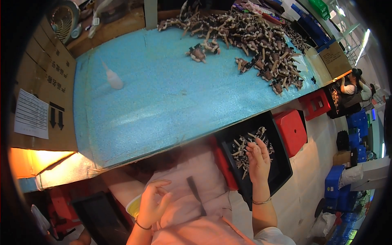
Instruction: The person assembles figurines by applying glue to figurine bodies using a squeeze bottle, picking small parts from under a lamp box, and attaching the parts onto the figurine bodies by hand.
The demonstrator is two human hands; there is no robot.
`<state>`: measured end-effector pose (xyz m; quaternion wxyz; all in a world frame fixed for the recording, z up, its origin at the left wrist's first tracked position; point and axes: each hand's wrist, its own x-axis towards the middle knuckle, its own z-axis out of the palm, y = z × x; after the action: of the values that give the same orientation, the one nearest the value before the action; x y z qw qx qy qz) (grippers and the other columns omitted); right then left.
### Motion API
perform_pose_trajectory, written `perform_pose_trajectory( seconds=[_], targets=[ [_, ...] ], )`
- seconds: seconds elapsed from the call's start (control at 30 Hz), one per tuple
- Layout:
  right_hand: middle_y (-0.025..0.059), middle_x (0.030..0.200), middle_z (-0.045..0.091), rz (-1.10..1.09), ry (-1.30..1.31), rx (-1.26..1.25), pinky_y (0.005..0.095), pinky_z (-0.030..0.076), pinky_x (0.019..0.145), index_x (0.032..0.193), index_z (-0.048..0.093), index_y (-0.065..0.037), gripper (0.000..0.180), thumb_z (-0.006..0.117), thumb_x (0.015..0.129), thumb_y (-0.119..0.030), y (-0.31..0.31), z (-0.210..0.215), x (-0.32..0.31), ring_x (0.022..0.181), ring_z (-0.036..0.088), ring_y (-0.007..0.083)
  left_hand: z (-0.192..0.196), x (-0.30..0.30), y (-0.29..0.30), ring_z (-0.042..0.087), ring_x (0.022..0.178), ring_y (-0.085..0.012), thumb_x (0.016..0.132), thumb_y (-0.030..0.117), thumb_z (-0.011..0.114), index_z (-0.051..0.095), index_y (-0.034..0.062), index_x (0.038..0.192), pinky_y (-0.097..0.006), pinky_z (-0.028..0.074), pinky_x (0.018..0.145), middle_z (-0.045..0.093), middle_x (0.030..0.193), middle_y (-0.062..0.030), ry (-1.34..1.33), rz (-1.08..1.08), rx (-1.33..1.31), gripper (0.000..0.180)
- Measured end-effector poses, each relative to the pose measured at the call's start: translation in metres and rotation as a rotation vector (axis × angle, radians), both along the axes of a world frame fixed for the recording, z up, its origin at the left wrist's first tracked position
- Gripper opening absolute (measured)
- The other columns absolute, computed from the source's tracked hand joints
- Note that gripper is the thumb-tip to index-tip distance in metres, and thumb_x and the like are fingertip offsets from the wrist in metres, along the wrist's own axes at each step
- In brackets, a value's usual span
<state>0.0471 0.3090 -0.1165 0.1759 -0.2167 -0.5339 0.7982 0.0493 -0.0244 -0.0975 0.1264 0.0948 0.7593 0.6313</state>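
My right hand is over a black tray at the lower right, which holds a heap of small pale-and-dark parts. Its fingers are bent together against the parts behind them, and whatever they grip is too small to make out. Above my lap, my left hand is loosely curled with thumb and fingers apart and nothing visible in it. Many small brown, white and black figures lie piled across the far right of the blue tabletop. A few figures lie apart from the pile.
A white squeeze bottle with a thin nozzle stands on the table's left. A large cardboard box borders the left edge, near a fan. Red stools stand beyond the tray. Other people sit at the far right.
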Motion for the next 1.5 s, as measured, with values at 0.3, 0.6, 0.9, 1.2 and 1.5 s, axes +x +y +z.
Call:
perform_pose_trajectory(
  seconds=[0.3,0.6,0.9,1.2,1.5],
  targets=[
    [0.0164,0.116,0.054,0.379,0.302,-0.291,0.0311,0.042,0.086,0.121,0.041,0.001,0.033,0.046,0.089,-0.007,-0.084,0.087,-0.044,0.102,0.054,0.0213,0.019,0.016,-0.033,0.055,0.077,-0.0106,0.082,0.003,0.056,0.048,-0.0032,0.105,-0.023,0.045,0.073,0.056,0.106,-0.0129,-0.058,0.019,-0.015,0.025],
    [0.0044,0.08,0.049,0.662,0.38,-0.319,0.0296,0.037,0.073,0.113,0.042,-0.003,0.035,0.056,0.081,-0.009,-0.163,0.111,-0.06,0.077,0.044,0.015,0.058,0.001,-0.039,0.056,0.072,-0.0129,0.079,0.001,0.056,0.056,-0.001,0.093,-0.025,0.046,0.067,0.062,0.089,-0.0105,0.207,0.193,-0.067,0.014],
    [0.0088,0.088,0.053,1.076,0.612,-0.178,0.0293,0.042,0.071,0.122,0.032,-0.004,0.045,0.048,0.081,0.004,-0.212,0.104,-0.04,0.083,0.046,0.016,0.105,-0.002,-0.032,0.053,0.061,-0.0279,0.074,0.001,0.059,0.057,0.0007,0.092,-0.035,0.041,0.055,0.057,0.071,-0.0104,0.56,0.102,0.008,0.018],
    [0.0107,0.089,0.054,1.074,0.647,-0.082,0.0282,0.047,0.063,0.121,0.028,-0.003,0.045,0.05,0.082,0.006,-0.216,0.103,-0.011,0.082,0.049,0.0181,0.096,0.027,-0.032,0.05,0.053,-0.0221,0.071,-0.002,0.06,0.057,0.0004,0.089,-0.032,0.037,0.049,0.054,0.063,-0.0061,0.645,0.16,-0.014,0.018],
    [0.0116,0.091,0.057,0.963,0.604,0.035,0.0321,0.043,0.079,0.116,0.031,-0.001,0.042,0.053,0.081,0.007,-0.21,0.105,-0.001,0.087,0.053,0.0185,0.1,0.024,-0.028,0.05,0.054,-0.0226,0.069,-0.002,0.061,0.057,0.0006,0.087,-0.031,0.037,0.049,0.055,0.066,-0.0074,0.684,0.161,-0.127,0.019]
  ],
)
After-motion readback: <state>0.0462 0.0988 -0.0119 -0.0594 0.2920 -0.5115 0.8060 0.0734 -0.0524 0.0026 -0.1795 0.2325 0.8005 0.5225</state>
